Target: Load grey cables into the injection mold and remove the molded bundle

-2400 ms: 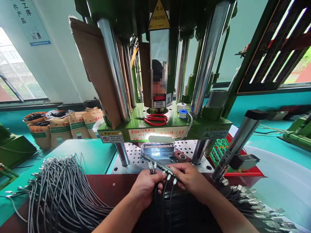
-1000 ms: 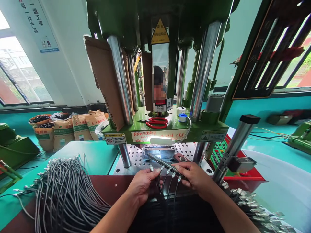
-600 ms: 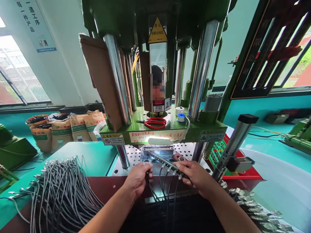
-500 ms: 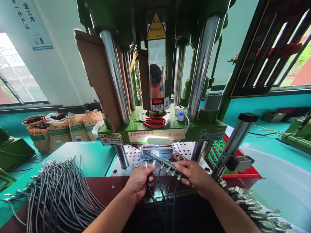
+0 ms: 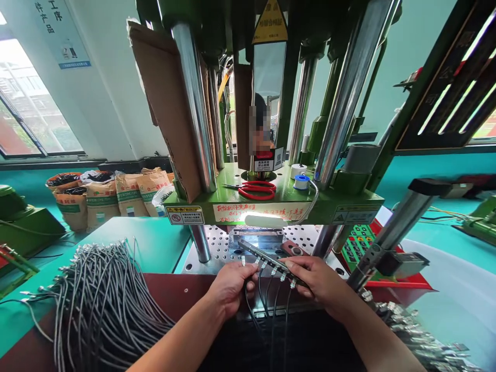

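Observation:
My left hand (image 5: 231, 289) is closed on a black cable (image 5: 248, 299), whose small metal connector (image 5: 244, 261) points up beyond the thumb. Its fingertips are near or against the side of a slim dark metal bar (image 5: 260, 254). My right hand (image 5: 320, 281) grips that bar at its near right end, thumb on top. Several silvery connectors (image 5: 283, 277) sit in a row along the bar, their black cables hanging down. The bar slants in front of a metal mould block (image 5: 258, 241) on the perforated plate of the press. My left palm hides part of the held cable.
A large bundle of grey cables (image 5: 112, 294) lies at left, and more cable ends (image 5: 418, 330) at right. Red-handled pliers (image 5: 257, 190) and a solder-like blue spool (image 5: 301, 182) rest on the green press (image 5: 329, 204). Steel columns (image 5: 196, 103) flank it. Filled sacks (image 5: 101, 199) stand behind.
The view has shifted, so the press and both hands appear slightly farther right. My left fingertips with the cable are closer to the bar's row of connectors. Both hands keep their hold.

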A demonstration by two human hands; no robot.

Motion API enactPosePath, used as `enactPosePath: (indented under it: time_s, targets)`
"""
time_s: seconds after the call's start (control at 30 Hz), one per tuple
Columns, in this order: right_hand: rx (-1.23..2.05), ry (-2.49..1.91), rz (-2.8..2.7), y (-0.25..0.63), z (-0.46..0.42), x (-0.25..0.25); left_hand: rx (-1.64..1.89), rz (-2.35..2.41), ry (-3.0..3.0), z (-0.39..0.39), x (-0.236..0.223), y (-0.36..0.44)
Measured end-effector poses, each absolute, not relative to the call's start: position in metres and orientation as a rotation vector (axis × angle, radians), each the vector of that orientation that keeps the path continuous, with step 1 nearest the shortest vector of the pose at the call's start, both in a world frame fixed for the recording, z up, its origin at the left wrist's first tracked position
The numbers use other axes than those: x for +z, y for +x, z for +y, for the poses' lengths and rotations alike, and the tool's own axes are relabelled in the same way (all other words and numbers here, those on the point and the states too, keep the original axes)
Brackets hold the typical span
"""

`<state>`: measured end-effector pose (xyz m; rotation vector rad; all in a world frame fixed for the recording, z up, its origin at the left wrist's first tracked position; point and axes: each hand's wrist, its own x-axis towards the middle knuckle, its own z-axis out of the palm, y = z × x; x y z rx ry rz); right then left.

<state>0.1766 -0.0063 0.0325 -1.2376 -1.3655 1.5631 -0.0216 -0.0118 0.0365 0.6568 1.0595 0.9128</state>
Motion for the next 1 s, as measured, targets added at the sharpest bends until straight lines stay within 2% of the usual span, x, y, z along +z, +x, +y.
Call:
enactPosePath:
  time_s: [1.0]
  targets:
    - [1.524, -1.192, -1.489, 0.1731, -0.0089, 0.0377, 0.924, 1.020, 0.651, -0.0109, 0.0364, -0.0246]
